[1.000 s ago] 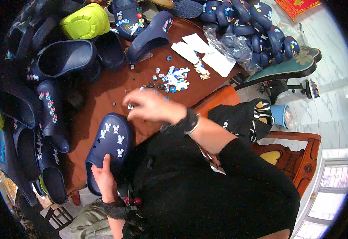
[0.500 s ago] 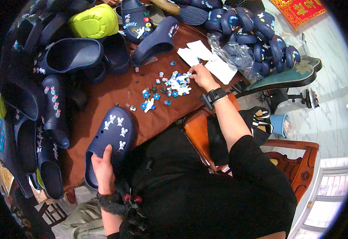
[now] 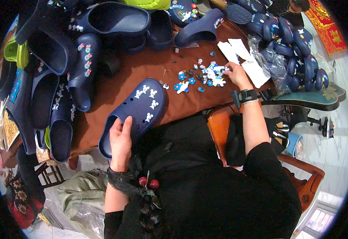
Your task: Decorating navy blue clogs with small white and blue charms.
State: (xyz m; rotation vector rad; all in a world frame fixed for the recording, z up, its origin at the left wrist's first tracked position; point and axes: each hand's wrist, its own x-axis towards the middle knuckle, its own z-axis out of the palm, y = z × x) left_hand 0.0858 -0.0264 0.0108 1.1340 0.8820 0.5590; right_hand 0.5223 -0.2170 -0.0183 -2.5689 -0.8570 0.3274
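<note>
My left hand [image 3: 120,140] grips a navy clog [image 3: 136,115] by its foot opening, thumb on the upper and fingers inside. The clog rests tilted at the table's near edge, toe pointing away. Several white mouse-shaped charms [image 3: 153,93] sit in a curve on its upper. At the right edge of a loose charm pile, my right hand [image 3: 237,75] has its fingertips pinched on a white shoe charm [image 3: 226,69]. The pile [image 3: 214,73] mixes white, blue and dark charms, with blue flower charms [image 3: 192,81] at its left.
Navy clogs [image 3: 84,71] crowd the table's left and far side. White papers [image 3: 251,65] lie right of the pile, beside plastic-wrapped clogs [image 3: 289,47]. The brown tablecloth [image 3: 138,65] shows between. A wooden chair [image 3: 301,171] and a blue bin [image 3: 293,143] stand at the right.
The whole view has shifted, so the table and hands appear farther right and higher. My left hand still grips the clog, and my right hand remains at the pile's edge.
</note>
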